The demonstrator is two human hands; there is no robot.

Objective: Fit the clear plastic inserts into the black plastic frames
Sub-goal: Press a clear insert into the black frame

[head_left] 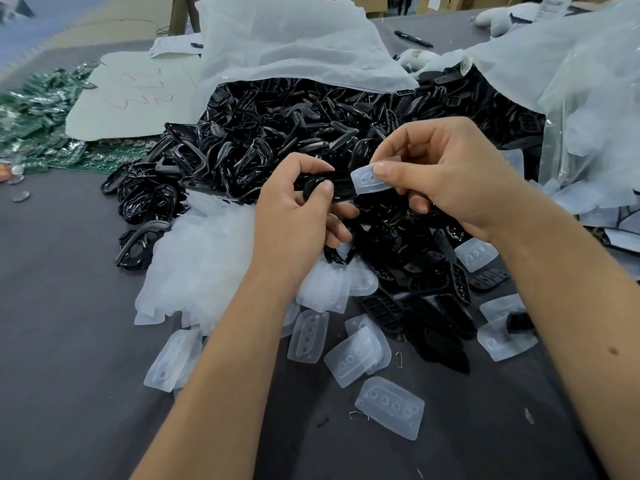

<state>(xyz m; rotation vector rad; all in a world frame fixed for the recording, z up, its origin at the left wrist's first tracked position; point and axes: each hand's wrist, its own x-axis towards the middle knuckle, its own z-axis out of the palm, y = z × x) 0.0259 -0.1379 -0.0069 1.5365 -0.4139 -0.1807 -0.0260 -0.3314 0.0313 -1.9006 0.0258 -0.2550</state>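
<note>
1 translucent clear plastic insert with a row of round holes is in play in the head view, pinched between thumb and forefinger of the right hand. The left hand curls its fingers and thumb round a black plastic frame, and the insert's edge sits at the frame's right end, touching or nearly so; it does not look seated yet. Judging by the scene, the task is far from done: a large heap of loose black plastic frames spills from a white plastic bag, and many loose clear inserts lie scattered on the grey table. No finished stack is identifiable.
</note>
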